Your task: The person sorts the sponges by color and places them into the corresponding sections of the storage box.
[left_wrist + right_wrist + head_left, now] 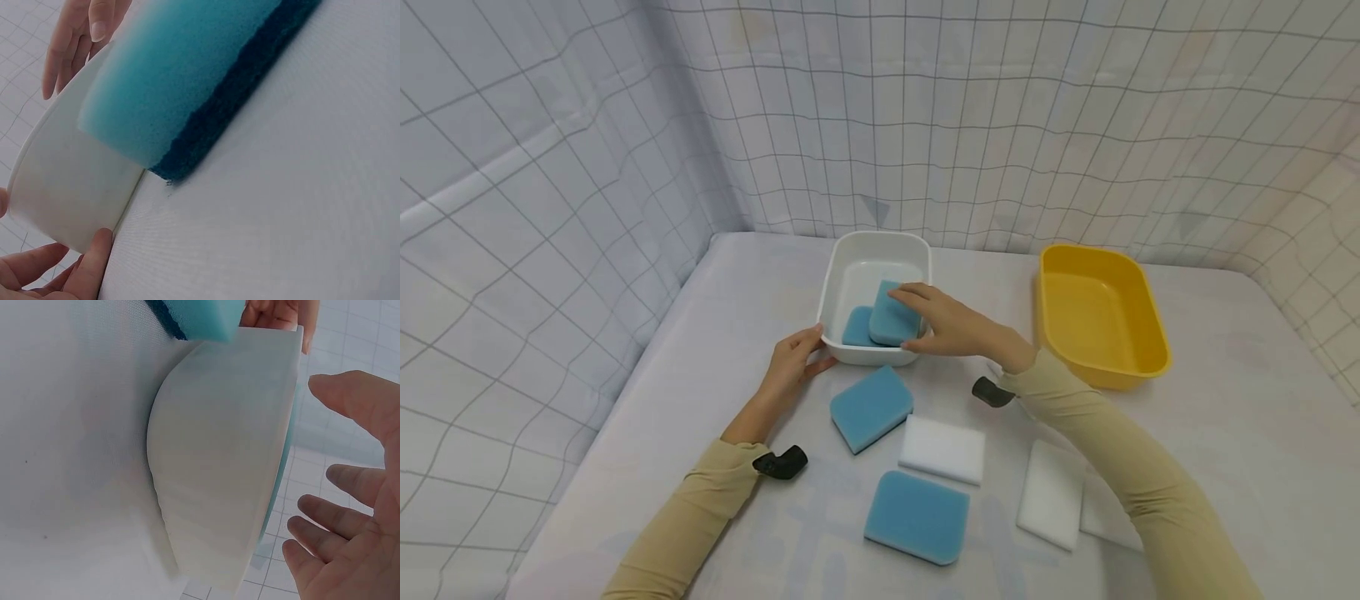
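Observation:
My left hand (788, 364) holds the near-left corner of a white plastic tub (867, 357), fingers at its rim and thumb low on the outer wall. Two blue sponges lie inside: a lower sponge (855, 327) and, overlapping it, a tilted upper sponge (886, 323). Above the tub's right rim is my right hand (958, 327), fingers spread over the upper sponge. In the right wrist view, that hand (362, 481) shows nothing between thumb and fingers. Just in front of the tub lies another blue sponge (872, 407) with a dark underside, seen close in the left wrist view.
Nearer on the white-covered table lie a blue sponge (917, 515), a white sponge (942, 450) and another white pad (1051, 493). A further white piece (1108, 515) is partly under the right sleeve. A yellow tub (1101, 321) stands right; gridded cloth walls (880, 125) enclose the table.

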Action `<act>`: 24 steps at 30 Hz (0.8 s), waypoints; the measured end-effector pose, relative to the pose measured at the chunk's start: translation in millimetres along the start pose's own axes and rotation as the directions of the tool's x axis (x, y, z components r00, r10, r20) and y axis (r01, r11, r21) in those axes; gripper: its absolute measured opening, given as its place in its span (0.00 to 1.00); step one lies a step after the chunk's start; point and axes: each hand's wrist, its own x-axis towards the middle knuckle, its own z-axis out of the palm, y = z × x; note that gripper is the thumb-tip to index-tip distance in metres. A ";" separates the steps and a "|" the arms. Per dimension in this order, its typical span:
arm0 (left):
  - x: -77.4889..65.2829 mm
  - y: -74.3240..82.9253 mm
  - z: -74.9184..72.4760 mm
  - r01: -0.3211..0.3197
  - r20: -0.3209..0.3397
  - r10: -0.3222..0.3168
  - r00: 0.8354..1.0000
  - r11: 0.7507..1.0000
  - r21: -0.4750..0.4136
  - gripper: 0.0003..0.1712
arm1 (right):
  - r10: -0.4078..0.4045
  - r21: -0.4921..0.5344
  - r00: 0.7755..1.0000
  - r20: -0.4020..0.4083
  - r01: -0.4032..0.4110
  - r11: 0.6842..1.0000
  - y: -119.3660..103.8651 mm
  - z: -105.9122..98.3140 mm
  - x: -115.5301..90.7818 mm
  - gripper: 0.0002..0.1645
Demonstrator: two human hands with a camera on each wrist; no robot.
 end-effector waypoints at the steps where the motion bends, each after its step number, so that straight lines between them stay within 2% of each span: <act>1: -0.1 0.0 0.0 0.003 -0.002 -0.003 1.000 1.000 0.001 0.30 | -0.007 0.000 1.000 -0.004 0.007 1.000 -0.2 0.2 -0.3 0.43; 10: -1.1 0.1 0.7 0.008 -0.001 -0.008 1.000 1.000 0.000 0.31 | -0.066 -0.003 0.996 -0.062 0.066 0.998 -2.3 2.0 -2.2 0.40; 17: -0.7 -0.5 0.9 0.003 -0.002 -0.003 1.000 1.000 -0.001 0.33 | -0.130 0.060 0.987 -0.090 0.135 0.989 -6.9 4.8 -3.7 0.39; 24: -0.8 -0.7 0.8 0.015 -0.009 -0.015 1.000 1.000 -0.015 0.31 | -0.183 0.081 0.978 -0.105 0.192 0.978 -11.5 9.1 -6.6 0.38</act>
